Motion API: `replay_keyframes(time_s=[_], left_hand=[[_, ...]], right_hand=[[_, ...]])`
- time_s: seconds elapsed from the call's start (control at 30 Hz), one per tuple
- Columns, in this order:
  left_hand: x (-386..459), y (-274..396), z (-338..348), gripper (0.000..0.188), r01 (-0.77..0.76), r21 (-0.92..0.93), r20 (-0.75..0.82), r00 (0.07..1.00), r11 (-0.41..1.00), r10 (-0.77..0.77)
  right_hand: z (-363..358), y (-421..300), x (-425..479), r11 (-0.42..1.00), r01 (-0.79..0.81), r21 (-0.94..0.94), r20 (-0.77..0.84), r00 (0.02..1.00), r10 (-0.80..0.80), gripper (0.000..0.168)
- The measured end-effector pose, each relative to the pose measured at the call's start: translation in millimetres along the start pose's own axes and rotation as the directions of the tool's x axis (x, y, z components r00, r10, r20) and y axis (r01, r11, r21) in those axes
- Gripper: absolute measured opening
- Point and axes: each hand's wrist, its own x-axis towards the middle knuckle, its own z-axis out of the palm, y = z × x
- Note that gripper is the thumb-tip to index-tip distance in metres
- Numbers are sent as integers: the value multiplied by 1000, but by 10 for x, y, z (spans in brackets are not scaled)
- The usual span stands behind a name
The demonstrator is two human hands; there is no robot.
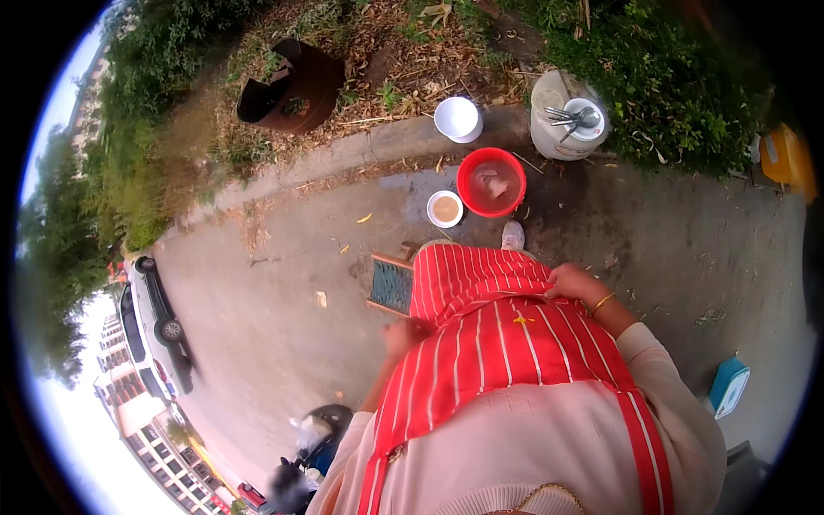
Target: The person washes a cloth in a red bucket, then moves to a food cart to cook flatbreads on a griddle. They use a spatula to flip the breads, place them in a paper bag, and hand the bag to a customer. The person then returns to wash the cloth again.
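A red apron [489, 347] with white stripes covers my front, its cloth gathered in folds at the waist. My right hand [571, 282], with a gold bangle on the wrist, pinches the apron's edge. On the other side, my left hand [405, 336] is at the apron's side with its fingers in the cloth, somewhat blurred. Beyond my shoe [513, 235] stands a red basin [461, 193] of cloudy water with a pale piece, apparently meat, in it. Left of it is a white bowl [430, 217] of brownish liquid. A white bucket [458, 122] stands behind them.
A low folding stool [391, 283] is left of my legs. Spoons or ladles [566, 118] lie across a white bowl [602, 129] on a round pale block [547, 132]. A rusted metal drum [315, 96] lies by the concrete kerb [322, 158]. A parked car [151, 322] stands far left.
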Motion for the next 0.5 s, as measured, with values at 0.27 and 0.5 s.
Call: replay_keyframes(time_s=[0.27,0.5], left_hand=[[603,-658,-1514,23,-286,-165,169,935,944,313],[2231,-1269,-2148,22,-29,-411,738,576,911,351]], right_hand=[[1,-236,656,981,153,119,131,977,-168,20],[520,-1225,1104,897,192,399,59,970,-234,26]])
